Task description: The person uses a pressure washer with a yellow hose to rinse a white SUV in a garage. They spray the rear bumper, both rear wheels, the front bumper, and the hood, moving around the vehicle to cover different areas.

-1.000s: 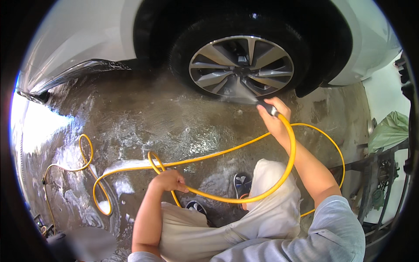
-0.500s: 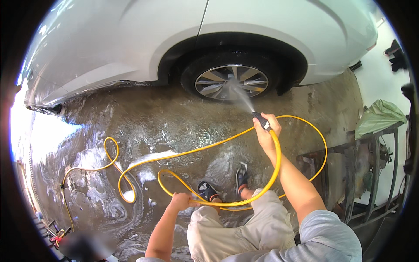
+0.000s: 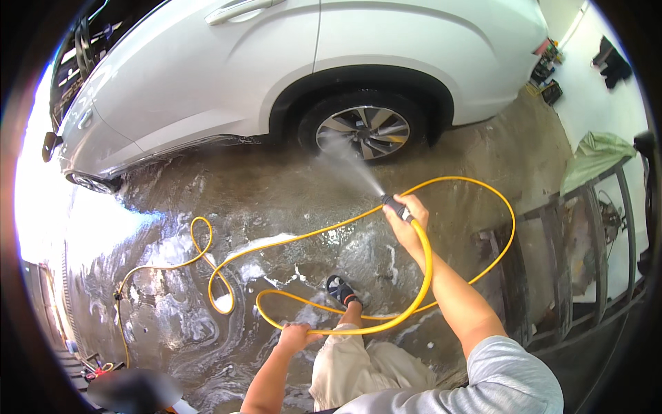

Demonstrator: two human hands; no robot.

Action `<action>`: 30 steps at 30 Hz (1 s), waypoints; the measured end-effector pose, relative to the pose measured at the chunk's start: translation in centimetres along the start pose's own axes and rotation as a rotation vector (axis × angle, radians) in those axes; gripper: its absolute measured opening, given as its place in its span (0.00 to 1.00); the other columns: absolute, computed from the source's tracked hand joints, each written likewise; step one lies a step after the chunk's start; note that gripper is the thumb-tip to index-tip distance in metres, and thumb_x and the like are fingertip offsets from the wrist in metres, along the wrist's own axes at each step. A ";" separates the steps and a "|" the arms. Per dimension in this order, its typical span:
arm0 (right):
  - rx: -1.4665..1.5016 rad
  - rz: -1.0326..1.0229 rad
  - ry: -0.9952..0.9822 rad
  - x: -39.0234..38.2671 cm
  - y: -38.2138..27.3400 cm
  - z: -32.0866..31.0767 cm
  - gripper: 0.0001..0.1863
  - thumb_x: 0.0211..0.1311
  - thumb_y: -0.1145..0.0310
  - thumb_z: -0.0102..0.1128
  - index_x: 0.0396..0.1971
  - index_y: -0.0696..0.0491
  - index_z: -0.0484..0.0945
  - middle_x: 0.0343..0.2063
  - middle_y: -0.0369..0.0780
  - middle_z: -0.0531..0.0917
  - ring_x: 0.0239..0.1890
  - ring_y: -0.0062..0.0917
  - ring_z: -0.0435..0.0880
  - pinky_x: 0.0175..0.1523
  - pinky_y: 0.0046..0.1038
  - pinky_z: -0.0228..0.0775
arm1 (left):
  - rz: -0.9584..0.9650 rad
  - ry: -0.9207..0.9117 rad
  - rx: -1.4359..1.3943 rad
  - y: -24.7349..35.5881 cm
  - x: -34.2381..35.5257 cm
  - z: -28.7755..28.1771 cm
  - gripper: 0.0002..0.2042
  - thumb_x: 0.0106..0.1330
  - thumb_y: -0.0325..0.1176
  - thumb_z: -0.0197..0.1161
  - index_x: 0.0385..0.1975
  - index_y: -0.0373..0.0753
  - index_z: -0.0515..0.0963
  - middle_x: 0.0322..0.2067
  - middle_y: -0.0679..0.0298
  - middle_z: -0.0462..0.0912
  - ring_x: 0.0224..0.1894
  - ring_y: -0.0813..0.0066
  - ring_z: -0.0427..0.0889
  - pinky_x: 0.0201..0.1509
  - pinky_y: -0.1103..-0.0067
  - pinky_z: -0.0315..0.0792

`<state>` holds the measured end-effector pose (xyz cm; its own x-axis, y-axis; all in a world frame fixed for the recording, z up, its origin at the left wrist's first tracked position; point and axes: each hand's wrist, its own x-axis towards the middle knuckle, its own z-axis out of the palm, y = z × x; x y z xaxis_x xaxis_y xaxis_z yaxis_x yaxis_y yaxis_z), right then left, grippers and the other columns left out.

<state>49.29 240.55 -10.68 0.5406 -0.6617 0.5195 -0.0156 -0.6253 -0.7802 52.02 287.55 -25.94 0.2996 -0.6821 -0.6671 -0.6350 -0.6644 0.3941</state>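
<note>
A black hose spray nozzle [image 3: 394, 206] is gripped in my right hand [image 3: 410, 224], its fingers wrapped round it. From its tip a fan of water [image 3: 360, 172] hits the lower left part of the rear wheel [image 3: 363, 132] of a white car [image 3: 386, 34]. The yellow hose [image 3: 425, 265] curves down from the nozzle, passes in front of my legs and runs through my left hand [image 3: 296, 337], which is closed on it. Further loops of hose lie across the wet ground to the left and right.
Soapy foam [image 3: 172, 317] streaks the wet floor [image 3: 276, 186]. On the right stands a dark metal frame [image 3: 562, 255] with a green cloth [image 3: 596, 157] over it. Several small items [image 3: 548, 72] sit by the white wall behind the car. One sandalled foot [image 3: 343, 290] shows below the hose.
The view has shifted, showing more of the car's left side. My right hand and the nozzle have swung left, and the spray now slants further left on the wheel. One foot has gone out of sight.
</note>
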 end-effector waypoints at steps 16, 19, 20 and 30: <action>-0.108 0.197 0.373 -10.6 -7.3 -10.4 0.13 0.61 0.72 0.78 0.42 0.60 0.84 0.33 0.44 0.86 0.36 0.28 0.84 0.44 0.32 0.78 | 0.084 0.069 0.171 -1.6 -12.0 -0.2 0.37 0.73 0.72 0.49 0.43 0.40 0.86 0.45 0.51 0.89 0.53 0.51 0.86 0.58 0.57 0.74; 0.164 0.392 0.331 -10.1 -9.3 -8.3 0.13 0.66 0.70 0.76 0.44 0.60 0.83 0.35 0.37 0.84 0.37 0.20 0.81 0.46 0.27 0.76 | 0.054 0.090 0.160 -2.7 -14.3 -0.6 0.36 0.73 0.72 0.50 0.42 0.40 0.85 0.43 0.51 0.90 0.52 0.51 0.87 0.58 0.57 0.74; 0.182 0.386 0.277 -9.7 -10.1 -7.5 0.13 0.67 0.70 0.75 0.44 0.60 0.83 0.36 0.35 0.83 0.39 0.17 0.79 0.46 0.25 0.75 | 0.057 0.114 0.146 -3.2 -15.0 -0.9 0.35 0.73 0.71 0.51 0.41 0.40 0.85 0.41 0.51 0.90 0.51 0.51 0.87 0.57 0.57 0.74; 0.107 0.039 0.015 -7.5 -19.9 9.8 0.13 0.61 0.75 0.78 0.42 0.60 0.84 0.37 0.41 0.88 0.41 0.22 0.85 0.49 0.27 0.78 | -0.019 0.134 0.070 -12.7 -18.9 0.8 0.34 0.75 0.69 0.51 0.40 0.39 0.84 0.37 0.51 0.91 0.45 0.51 0.90 0.53 0.59 0.77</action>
<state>53.79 261.95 -2.47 0.5284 -0.6913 0.4928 0.0539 -0.5520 -0.8321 53.84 309.18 -18.86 0.4014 -0.7077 -0.5814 -0.6755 -0.6574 0.3340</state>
